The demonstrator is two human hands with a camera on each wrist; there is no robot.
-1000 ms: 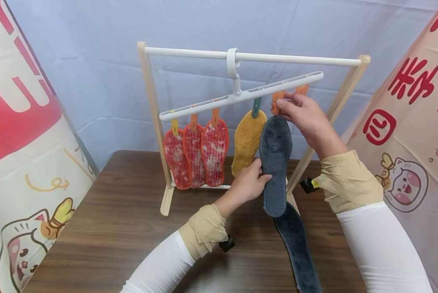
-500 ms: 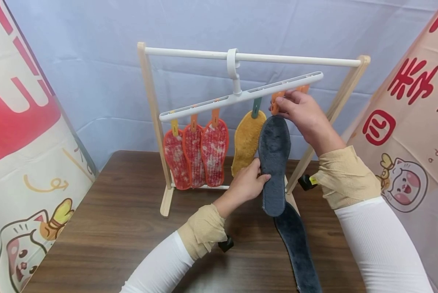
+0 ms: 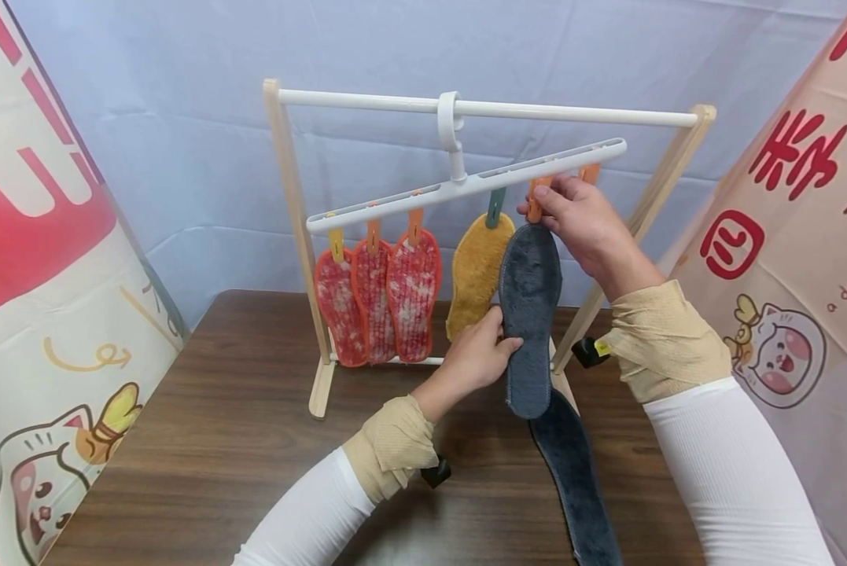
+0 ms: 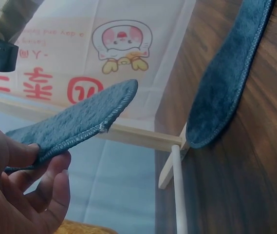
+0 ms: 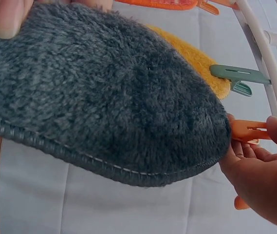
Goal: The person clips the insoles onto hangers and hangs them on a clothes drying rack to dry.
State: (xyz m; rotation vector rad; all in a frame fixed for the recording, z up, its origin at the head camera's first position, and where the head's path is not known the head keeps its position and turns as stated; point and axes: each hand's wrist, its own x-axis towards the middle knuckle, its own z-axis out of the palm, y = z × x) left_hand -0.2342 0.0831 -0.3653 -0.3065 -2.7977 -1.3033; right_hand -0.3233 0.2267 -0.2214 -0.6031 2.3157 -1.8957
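Observation:
The left hand (image 3: 476,354) pinches the edge of a fuzzy dark grey insole (image 3: 532,314) about midway along it, thumb on the front. In the left wrist view this insole (image 4: 82,119) juts out past the fingers. At its upper end, the right hand (image 3: 589,224) pinches an orange clothespin (image 5: 248,130) between thumb and fingers. The clothespin's tip meets the insole's rounded end in the right wrist view. That clothespin hangs from a tilted white hanger (image 3: 395,206). Beside the grey insole, a yellow insole (image 3: 481,267) hangs from a green clothespin (image 3: 495,207).
Three red-and-white insoles (image 3: 414,299) hang on the hanger's lower left side. Another orange clothespin (image 3: 589,172) is behind the right hand. The hanger hooks over a white rod (image 3: 366,102) on a wooden stand (image 3: 292,196). A second grey insole (image 3: 579,479) lies on the table (image 3: 204,440).
The grey insole's upper part has shifted slightly left. The right hand and forearm have moved a little left, and more of the far orange clothespin shows. The left hand stays almost in place.

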